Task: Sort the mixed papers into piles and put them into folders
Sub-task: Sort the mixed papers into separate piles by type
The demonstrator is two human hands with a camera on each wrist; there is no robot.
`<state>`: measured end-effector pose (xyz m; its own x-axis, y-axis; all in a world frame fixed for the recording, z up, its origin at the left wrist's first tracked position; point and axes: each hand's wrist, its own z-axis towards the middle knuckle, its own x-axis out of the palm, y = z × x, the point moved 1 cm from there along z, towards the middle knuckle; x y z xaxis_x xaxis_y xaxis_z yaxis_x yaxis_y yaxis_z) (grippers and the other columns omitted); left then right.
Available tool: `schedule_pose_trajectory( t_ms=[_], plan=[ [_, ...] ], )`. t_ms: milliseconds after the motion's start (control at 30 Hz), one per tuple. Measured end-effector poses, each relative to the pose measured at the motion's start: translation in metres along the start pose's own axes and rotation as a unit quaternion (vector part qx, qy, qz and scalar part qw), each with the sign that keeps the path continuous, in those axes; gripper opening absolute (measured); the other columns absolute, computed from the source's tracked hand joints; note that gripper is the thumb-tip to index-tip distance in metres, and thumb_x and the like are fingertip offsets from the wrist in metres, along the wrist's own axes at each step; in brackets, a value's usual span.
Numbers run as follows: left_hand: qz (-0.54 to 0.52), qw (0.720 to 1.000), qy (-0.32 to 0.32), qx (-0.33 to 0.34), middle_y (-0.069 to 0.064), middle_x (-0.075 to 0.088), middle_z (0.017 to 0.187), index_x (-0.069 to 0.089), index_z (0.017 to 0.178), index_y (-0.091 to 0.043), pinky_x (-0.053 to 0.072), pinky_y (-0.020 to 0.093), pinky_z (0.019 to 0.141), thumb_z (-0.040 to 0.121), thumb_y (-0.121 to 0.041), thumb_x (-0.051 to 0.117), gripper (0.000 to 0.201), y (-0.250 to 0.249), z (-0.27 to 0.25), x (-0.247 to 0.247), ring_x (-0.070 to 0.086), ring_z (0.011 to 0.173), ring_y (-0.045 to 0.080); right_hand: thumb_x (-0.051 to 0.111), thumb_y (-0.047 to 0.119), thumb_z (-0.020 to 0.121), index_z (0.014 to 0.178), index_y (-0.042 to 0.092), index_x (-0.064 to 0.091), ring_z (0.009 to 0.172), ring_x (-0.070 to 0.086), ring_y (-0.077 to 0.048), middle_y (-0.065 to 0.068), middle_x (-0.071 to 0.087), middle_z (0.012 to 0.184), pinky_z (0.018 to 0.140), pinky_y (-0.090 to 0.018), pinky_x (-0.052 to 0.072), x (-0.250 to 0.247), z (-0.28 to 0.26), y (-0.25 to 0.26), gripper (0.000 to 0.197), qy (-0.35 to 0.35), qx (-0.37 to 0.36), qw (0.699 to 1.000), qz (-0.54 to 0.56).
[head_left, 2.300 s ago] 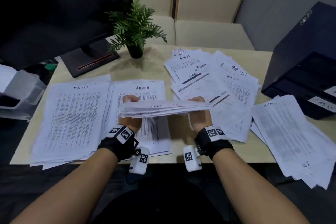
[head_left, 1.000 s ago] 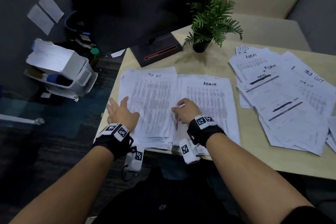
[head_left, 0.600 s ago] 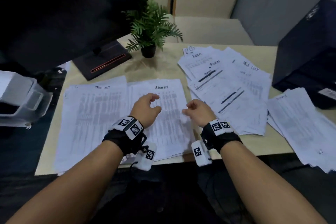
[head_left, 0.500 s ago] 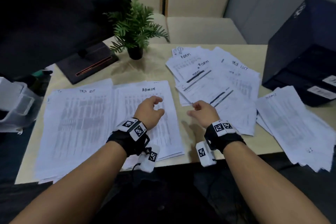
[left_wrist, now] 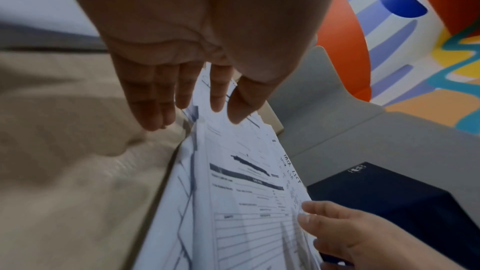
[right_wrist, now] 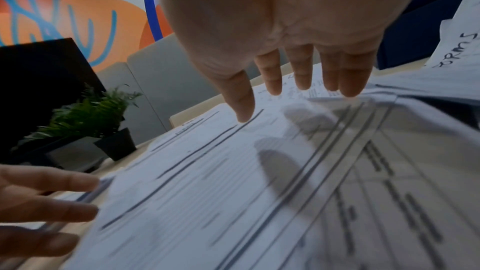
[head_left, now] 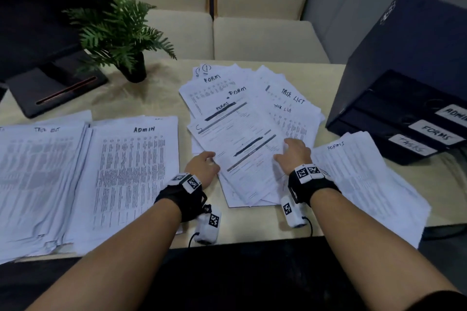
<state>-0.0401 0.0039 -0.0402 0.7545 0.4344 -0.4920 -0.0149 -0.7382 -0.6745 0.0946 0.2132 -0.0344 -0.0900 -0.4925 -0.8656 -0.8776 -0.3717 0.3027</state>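
Head view: high, forward-down over whole desk [head_left: 161, 98]. Wrist views: close along each palm; all share mixed papers [left_wrist: 246, 202]. Left sees right hand [left_wrist: 350, 233], right sees left hand [right_wrist: 39, 202].

A loose, fanned heap of mixed papers [head_left: 242, 139], marked FORM, FORMS and TASK LIST, lies mid-table [head_left: 156, 98]. To its left lie the TASK LIST pile [head_left: 40, 179] and the ADMIN pile [head_left: 136, 174], side by side. To its right lies the FORMS pile [head_left: 361, 179], just before the dark folder box [head_left: 404, 58] labelled ADMIN, FORMS, TASKS.

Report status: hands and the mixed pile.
Left hand open, right hand open, flanking the mixed pile. Nothing gripped yet. Nothing blocking.
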Motion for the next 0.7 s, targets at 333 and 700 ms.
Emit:
schedule_pose_trajectory(
  t_ms=[333, 700],
  plan=[
    [-0.033, 0.998, -0.056, -0.02, 0.011, 0.053, 0.132, 0.049, 0.134, -0.017, 0.048, 0.034, 0.092, 0.087, -0.012, 0.057, 0.049, -0.005, 0.009, 0.014, 0.057, 0.109, 0.028, 0.059, 0.029, 0.093, 0.132, 0.014, 0.047, 0.119, 0.047, -0.03, -0.01, 0.049, 0.131, 0.097, -0.04, 0.035, 0.002, 0.024, -0.002, 0.044, 0.044, 0.019, 0.999, -0.024],
    [-0.254, 0.965, -0.058, -0.007, 0.004, 0.063, 0.118, 0.037, 0.143, -0.014, 0.049, 0.042, 0.096, 0.09, 0.005, 0.051, 0.058, 0.016, 0.005, -0.024, 0.062, 0.104, 0.023, 0.061, 0.001, 0.09, 0.099, 0.021, 0.068, 0.091, 0.07, -0.023, -0.003, 0.075, 0.099, 0.08, -0.035, 0.056, 0.001, -0.031, -0.003, 0.023, 0.11, -0.055, 0.883, 0.452]
  ],
)
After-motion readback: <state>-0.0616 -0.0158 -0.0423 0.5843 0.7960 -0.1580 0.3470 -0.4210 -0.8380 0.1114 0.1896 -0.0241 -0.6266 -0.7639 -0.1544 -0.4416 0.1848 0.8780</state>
